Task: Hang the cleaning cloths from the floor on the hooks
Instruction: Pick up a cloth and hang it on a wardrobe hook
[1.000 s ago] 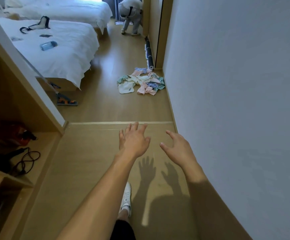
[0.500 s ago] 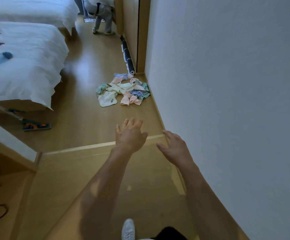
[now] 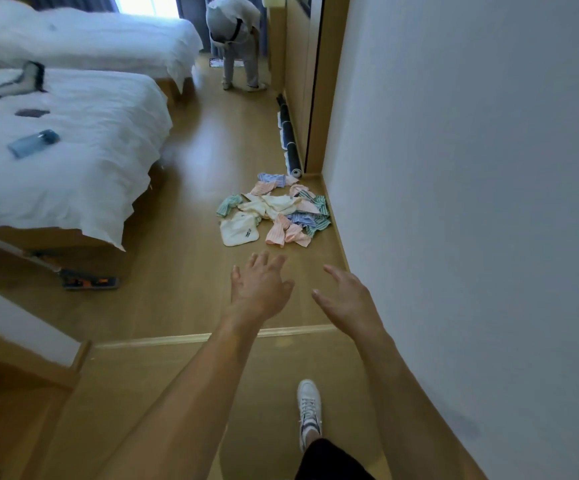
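Observation:
A heap of cleaning cloths [image 3: 274,211] lies on the wooden floor against the right wall: white, pink-striped, green-striped and blue ones, tangled together. A white cloth [image 3: 239,233] sits flat at the heap's near left edge. My left hand [image 3: 259,289] is stretched forward, fingers spread, empty, a short way short of the heap. My right hand [image 3: 348,303] is beside it, nearer the wall, fingers apart and empty. No hooks are in view.
A grey-white wall [image 3: 471,202] runs along the right. Two white beds [image 3: 63,150] fill the left. A flat mop [image 3: 90,282] lies by the near bed. A dark rolled mat [image 3: 290,147] lies beyond the heap. Another person [image 3: 236,39] bends over at the far end.
I have walked forward over the floor threshold strip; the heap of cloths is closer. Both hands stay outstretched and empty. My right foot is now forward.

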Available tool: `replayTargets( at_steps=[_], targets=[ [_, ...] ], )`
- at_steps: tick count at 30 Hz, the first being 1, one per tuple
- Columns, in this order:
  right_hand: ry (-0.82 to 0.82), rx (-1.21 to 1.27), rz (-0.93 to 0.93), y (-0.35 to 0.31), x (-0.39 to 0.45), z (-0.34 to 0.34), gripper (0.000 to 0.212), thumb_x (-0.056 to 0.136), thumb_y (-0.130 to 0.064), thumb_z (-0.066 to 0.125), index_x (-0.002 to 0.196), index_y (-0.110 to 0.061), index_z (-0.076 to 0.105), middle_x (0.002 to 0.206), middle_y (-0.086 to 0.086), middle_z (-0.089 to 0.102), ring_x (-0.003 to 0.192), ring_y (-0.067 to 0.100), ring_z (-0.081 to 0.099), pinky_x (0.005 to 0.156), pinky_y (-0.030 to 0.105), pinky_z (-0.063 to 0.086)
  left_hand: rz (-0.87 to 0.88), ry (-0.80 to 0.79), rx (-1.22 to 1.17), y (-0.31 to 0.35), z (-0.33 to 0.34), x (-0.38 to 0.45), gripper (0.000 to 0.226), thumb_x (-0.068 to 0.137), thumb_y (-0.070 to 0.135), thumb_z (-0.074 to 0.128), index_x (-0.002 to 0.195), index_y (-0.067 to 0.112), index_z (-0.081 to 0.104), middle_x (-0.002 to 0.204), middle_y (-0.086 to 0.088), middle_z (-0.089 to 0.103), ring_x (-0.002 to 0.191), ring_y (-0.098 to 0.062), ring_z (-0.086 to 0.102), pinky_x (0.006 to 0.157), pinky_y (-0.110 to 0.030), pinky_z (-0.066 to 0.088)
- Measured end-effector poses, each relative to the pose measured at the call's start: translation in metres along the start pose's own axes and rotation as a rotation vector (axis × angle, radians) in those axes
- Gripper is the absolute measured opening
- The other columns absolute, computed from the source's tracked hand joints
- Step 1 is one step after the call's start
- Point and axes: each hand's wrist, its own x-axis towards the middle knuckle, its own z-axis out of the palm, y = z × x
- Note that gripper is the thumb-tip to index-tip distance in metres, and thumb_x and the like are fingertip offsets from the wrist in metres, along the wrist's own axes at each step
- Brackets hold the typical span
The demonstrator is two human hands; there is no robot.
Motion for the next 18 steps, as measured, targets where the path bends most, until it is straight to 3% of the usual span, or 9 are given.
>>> replayTargets(
  at_steps=[8, 18],
  targets=[
    [-0.069, -0.036, -0.044, -0.007, 0.170, -0.036, 0.061, 0.089, -0.040, 0.062, 0.145, -0.023, 0.041, 0.148, 0.004, 0.043, 0.134, 0.019, 0.042, 0.110, 0.032, 0.035, -0.096, 0.031, 0.002, 0.017, -0.032, 0.163, 0.060, 0.093, 0.049, 0.050, 0.149, 0.035, 0.030, 0.159, 0.000, 0.025, 0.147, -0.021, 0.019, 0.117, -0.054, 0.014],
    [-0.119, -0.073, -0.090, -0.030, 0.322, -0.039, 0.055, 0.087, -0.035, 0.065, 0.138, -0.022, 0.048, 0.140, 0.004, 0.051, 0.127, 0.020, 0.047, 0.102, 0.028, 0.037, -0.195, 0.017, -0.050, -0.005, -0.047, 0.297, 0.057, 0.095, 0.047, 0.048, 0.148, 0.035, 0.030, 0.159, -0.003, 0.025, 0.147, -0.023, 0.021, 0.117, -0.052, 0.018]
  ],
)
